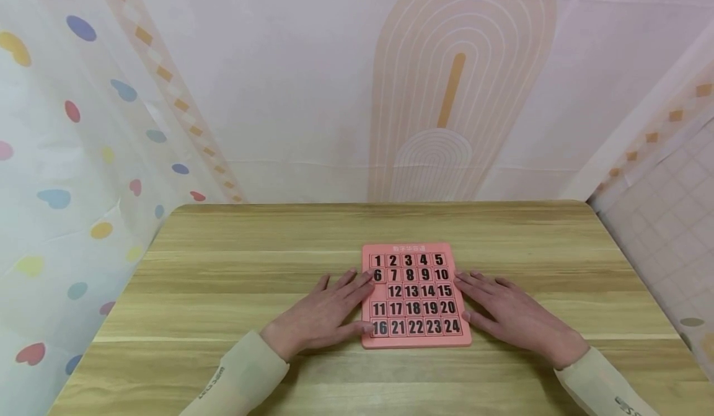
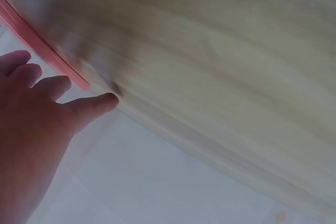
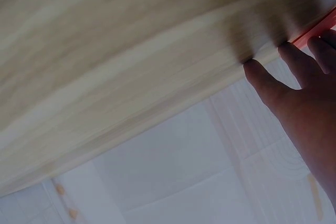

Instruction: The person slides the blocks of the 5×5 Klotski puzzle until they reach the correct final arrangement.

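Observation:
A pink sliding number puzzle (image 1: 415,343) lies flat on the wooden table, its black-numbered tiles set in several rows from 1 at the top left to 24 at the bottom right. The gap (image 1: 379,292) stands at the left end of the middle row, beside tile 12 (image 1: 395,291) and above tile 11 (image 1: 379,309). My left hand (image 1: 329,309) rests at the puzzle's left side, fingers extended, fingertips and thumb over its edge by tiles 6 and 16. At the opposite side, my right hand (image 1: 507,310) has its extended fingertips and thumb right at the frame's edge.
The wooden table (image 1: 251,267) has rounded far corners. Behind it hangs a pale patterned cloth (image 1: 290,93) with arches and diamonds, and colourful dots mark the cloth at the left (image 1: 56,155). Light sleeves (image 1: 240,372) cover both forearms.

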### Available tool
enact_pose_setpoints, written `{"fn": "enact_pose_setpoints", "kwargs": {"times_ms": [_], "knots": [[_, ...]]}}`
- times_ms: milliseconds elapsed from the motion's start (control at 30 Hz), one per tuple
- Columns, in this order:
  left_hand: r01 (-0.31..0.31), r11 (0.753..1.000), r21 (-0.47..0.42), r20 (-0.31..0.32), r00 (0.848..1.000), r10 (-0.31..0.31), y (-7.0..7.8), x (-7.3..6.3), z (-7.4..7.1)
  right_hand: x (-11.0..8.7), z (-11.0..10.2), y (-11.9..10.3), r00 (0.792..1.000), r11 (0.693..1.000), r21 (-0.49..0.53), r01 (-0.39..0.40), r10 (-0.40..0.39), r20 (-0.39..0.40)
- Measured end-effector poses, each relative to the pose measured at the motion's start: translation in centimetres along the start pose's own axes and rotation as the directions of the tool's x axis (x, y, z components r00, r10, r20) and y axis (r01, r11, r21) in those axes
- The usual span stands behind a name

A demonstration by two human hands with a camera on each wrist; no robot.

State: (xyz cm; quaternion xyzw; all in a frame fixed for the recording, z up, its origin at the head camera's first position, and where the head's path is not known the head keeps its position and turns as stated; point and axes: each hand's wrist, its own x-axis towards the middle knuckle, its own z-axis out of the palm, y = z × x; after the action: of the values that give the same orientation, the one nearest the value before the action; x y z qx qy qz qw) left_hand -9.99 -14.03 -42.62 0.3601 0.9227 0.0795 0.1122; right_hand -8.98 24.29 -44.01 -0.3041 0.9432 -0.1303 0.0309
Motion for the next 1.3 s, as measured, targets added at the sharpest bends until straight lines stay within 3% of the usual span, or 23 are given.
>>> {"fn": "enact_pose_setpoints", "kwargs": {"times_ms": [100, 367, 700, 1300], "knots": [[-0.015, 1.000, -0.001, -0.018, 1.000, 0.015, -0.1, -0.3, -0.1, 0.0, 0.0, 0.0, 1.000, 1.000, 0.000, -0.002, 0.002, 0.003], [-0.122, 0.992, 0.038, -0.091, 0.988, 0.125, -0.3, -1.3, -0.1, 0.0, -0.2, -0.1, 1.000, 1.000, -0.001, -0.005, 0.005, 0.006], [-0.229, 0.970, 0.078, -0.064, 0.970, 0.235, 0.2, -2.3, 0.6, 0.0, -0.2, -0.1, 1.000, 1.000, -0.005, 0.000, 0.000, 0.000], [-0.249, 0.963, 0.103, -0.065, 0.964, 0.256, 0.2, -3.3, 1.3, 0.1, -0.2, -0.1, 1.000, 1.000, 0.000, 0.002, -0.002, -0.001]]}}
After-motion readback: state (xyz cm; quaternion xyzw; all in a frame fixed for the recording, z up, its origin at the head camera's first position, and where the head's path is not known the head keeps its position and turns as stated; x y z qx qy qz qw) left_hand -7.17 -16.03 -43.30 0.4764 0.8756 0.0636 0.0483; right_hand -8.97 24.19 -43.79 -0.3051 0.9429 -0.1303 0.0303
